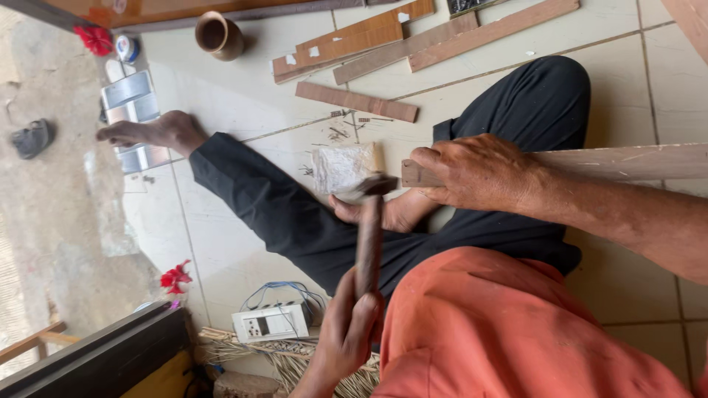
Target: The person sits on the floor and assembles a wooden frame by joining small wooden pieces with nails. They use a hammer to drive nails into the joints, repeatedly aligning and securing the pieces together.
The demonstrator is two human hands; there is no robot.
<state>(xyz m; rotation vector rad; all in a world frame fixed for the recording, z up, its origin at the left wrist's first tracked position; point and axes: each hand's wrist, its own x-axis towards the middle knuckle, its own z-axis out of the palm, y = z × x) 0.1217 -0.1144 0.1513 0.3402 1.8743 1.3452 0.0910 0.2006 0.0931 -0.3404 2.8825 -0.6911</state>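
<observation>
Two bare hands work a hammer point(369, 236) and a wooden strip point(627, 162) above a tiled floor point(221, 96), where a person sits with one leg stretched out. The left hand point(345, 332) has its fingers wrapped tight around the bottom of the handle. The right hand point(472, 173) pins the near end of the strip, fingers pressed together over it, just beside the hammer head.

The strip lies flat across the lap and runs out of view at the right edge. A nail, if one stands under the head, cannot be made out.

Done well, the blow would likely be short and square, with the holding fingers drawn back from the strike point and the strip kept braced against the leg so it does not bounce.

The count:
- One hammer and one strip in hand.
- At least four loose planks point(358, 101) on the floor beyond the knee.
- One clear plastic bag point(341, 168) beside the hammer head.
- One brown pot point(219, 35).
- One white switch box point(271, 322) with wires.
- Two red flowers point(175, 277).
- One dark sandal point(33, 138).
- A scatter of small nails point(339, 133), too fine to number.
</observation>
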